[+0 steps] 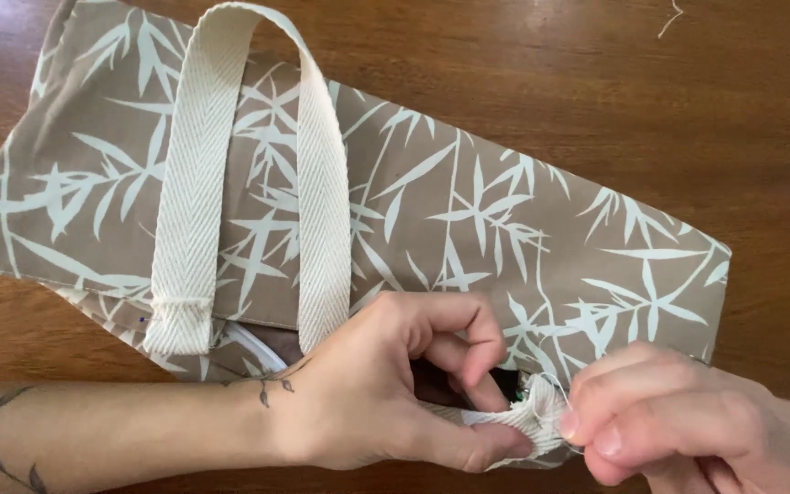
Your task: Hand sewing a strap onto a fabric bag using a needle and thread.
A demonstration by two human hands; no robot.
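One tan bag (468,210) printed with pale leaves lay flat on the wooden table (761,110), one cream strap (322,183) looped over it. At the bag's near edge, the left hand (386,393) and right hand (669,412) each pinched the end of a second strap (523,421).

Bag (468,210) flat on table (761,110), handle (249,165) across its left part, hands at its near edge, perhaps touching.

tote bag (468,210): tan fabric, white leaf print, lying flat and slightly skewed on brown wood table (761,110); cream webbing handle (240,155) looped flat over its upper left part, one end stitched down near the lower edge; second cream strap end (528,416) at bottom edge, folded over, frayed threads showing
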